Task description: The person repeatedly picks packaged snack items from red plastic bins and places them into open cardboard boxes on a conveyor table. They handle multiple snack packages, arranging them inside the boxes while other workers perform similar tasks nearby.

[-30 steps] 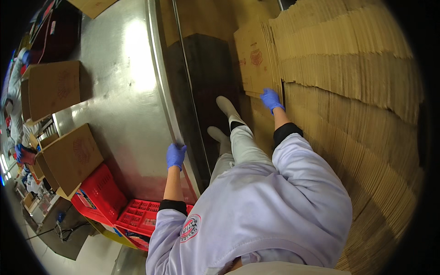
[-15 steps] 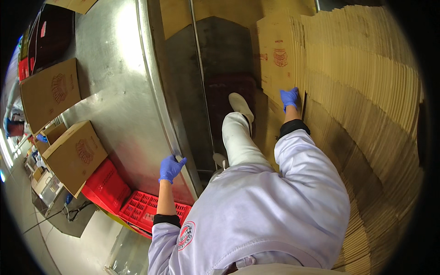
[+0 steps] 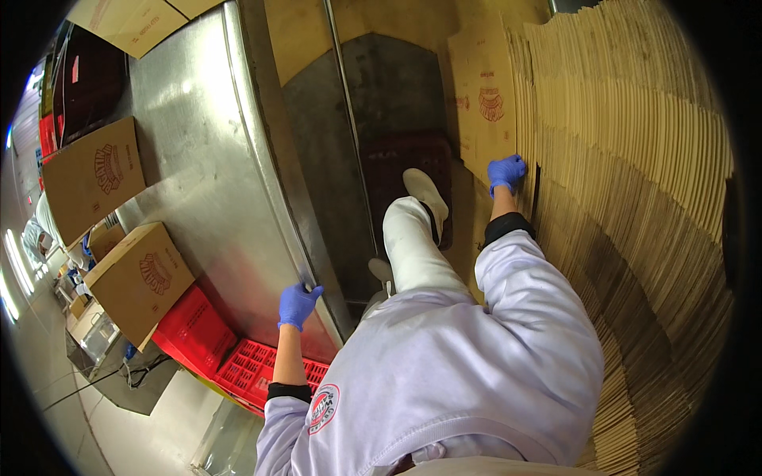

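Observation:
My right hand (image 3: 506, 173), in a blue glove, is closed at the lower edge of a flattened cardboard box (image 3: 486, 119) with red print. The box stands upright at the front of a long stack of flattened boxes (image 3: 635, 151). A narrow dark gap shows in the stack just right of this hand. My left hand (image 3: 298, 306), also gloved in blue, rests on the rim of a steel table (image 3: 198, 159). Its fingers are curled at the rim and partly hidden.
Two printed cardboard boxes (image 3: 141, 274) stand along the table's left side, with more cardboard (image 3: 131, 24) at the far end. A red plastic crate (image 3: 258, 369) lies at the table's near end. Beyond my boot, a dark red crate (image 3: 409, 159) sits low between table and stack.
My right hand's fingers have curled in more at the flattened box. My left hand stays at the table rim. The view has shifted slightly, bringing more cardboard into sight at the far left.

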`<state>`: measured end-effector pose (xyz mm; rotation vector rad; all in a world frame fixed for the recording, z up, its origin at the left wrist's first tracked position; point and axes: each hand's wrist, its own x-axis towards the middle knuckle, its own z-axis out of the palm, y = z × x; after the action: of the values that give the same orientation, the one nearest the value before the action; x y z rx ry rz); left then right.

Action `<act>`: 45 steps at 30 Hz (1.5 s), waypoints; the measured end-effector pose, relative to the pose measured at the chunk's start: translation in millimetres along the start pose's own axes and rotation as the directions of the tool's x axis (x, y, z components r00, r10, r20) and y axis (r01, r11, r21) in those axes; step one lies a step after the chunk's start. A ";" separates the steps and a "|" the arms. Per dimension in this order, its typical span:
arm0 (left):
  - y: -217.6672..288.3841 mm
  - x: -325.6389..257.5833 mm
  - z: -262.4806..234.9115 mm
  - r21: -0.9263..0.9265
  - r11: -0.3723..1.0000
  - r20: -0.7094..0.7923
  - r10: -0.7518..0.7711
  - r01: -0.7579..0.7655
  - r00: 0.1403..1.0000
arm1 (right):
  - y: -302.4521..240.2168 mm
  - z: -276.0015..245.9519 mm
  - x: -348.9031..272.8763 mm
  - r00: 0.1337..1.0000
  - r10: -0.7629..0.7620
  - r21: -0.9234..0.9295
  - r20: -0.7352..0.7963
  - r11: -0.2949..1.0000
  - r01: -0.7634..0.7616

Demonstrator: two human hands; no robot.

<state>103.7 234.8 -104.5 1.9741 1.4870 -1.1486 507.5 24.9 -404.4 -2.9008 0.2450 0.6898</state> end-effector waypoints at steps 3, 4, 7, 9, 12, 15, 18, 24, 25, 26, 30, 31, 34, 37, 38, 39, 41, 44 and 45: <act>3.3 -3.6 3.9 0.032 0.999 -0.010 -0.043 0.043 0.999 | 3.0 11.3 2.1 0.997 -0.066 -0.046 -0.038 0.997 0.064; 3.9 -4.4 6.0 0.021 0.998 -0.019 -0.056 0.057 0.998 | -5.3 1.2 -5.4 0.998 -0.058 0.025 -0.018 0.998 0.059; 5.9 -6.8 8.1 0.026 0.996 -0.028 -0.084 0.085 0.996 | -16.7 -5.2 -6.5 0.989 -0.042 0.031 0.139 0.999 0.038; 4.3 -4.9 6.1 0.054 0.995 0.008 -0.080 0.080 0.997 | -23.7 -1.9 19.0 0.878 -0.054 -0.176 0.476 0.972 0.155; 4.8 -4.0 6.5 0.029 0.994 0.021 -0.109 0.108 0.994 | -49.1 -12.1 9.3 0.869 -0.265 -0.122 0.419 0.931 0.343; 8.8 -7.4 9.0 -0.048 0.987 -0.019 -0.157 0.156 0.987 | -83.5 -62.3 -13.2 0.850 -0.453 0.031 0.270 0.886 0.463; 10.6 -11.9 5.2 -0.097 0.986 -0.042 -0.137 0.132 0.990 | -85.3 -111.0 -26.1 0.841 -0.519 0.193 0.155 0.850 0.490; 6.8 -16.2 9.6 -0.176 0.984 -0.003 -0.003 0.002 1.000 | -58.5 -255.1 -103.3 0.884 -0.468 0.470 0.001 0.780 0.413; 8.2 -21.5 2.9 -0.200 0.976 -0.004 0.083 -0.082 0.997 | -53.5 -270.9 -106.4 0.877 -0.478 0.554 -0.057 0.715 0.426; 8.1 -27.1 -1.9 -0.221 0.961 -0.010 0.166 -0.164 0.986 | -48.4 -284.9 -104.2 0.867 -0.486 0.632 -0.113 0.638 0.440; 2.2 -24.4 0.0 -0.589 0.754 -0.181 0.228 -0.291 0.957 | -73.7 -385.6 -149.9 0.821 -0.452 0.691 -0.348 0.468 0.551; 4.1 -39.1 -18.5 -0.609 0.733 -0.189 0.237 -0.303 0.953 | -80.4 -409.8 -169.0 0.767 -0.454 0.715 -0.454 0.328 0.618; -12.3 -26.8 -11.8 -0.649 0.658 -0.287 0.253 -0.382 0.924 | -96.5 -479.7 -223.8 0.654 -0.398 0.619 -0.643 0.234 0.750; -38.5 -27.3 -7.3 -0.622 0.665 -0.341 0.244 -0.412 0.908 | -101.6 -527.9 -291.3 0.467 -0.345 0.479 -0.814 0.056 0.876; -47.2 -31.0 -10.9 -0.614 0.676 -0.353 0.226 -0.407 0.908 | -104.6 -537.7 -311.3 0.477 -0.325 0.522 -0.817 -0.062 0.851; -58.1 -24.7 -3.3 -0.629 0.651 -0.369 0.231 -0.425 0.900 | -105.1 -545.6 -324.2 0.397 -0.299 0.452 -0.868 -0.145 0.880; -68.0 -36.7 -2.8 -0.706 0.586 -0.365 0.181 -0.398 0.913 | -113.6 -552.2 -351.1 0.261 -0.220 0.318 -0.940 -0.291 0.902; -89.8 -53.5 -9.0 -0.764 0.496 -0.393 0.150 -0.413 0.907 | -125.8 -560.2 -402.2 0.206 -0.126 0.241 -0.970 -0.450 0.860; -96.6 -61.4 -15.7 -0.765 0.474 -0.424 0.140 -0.436 0.895 | -127.9 -564.5 -417.5 0.178 -0.090 0.199 -0.980 -0.470 0.860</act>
<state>14.3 243.6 -31.8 1.5752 1.3538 0.1289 408.4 98.4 298.5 -1.0273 -0.7482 -0.6272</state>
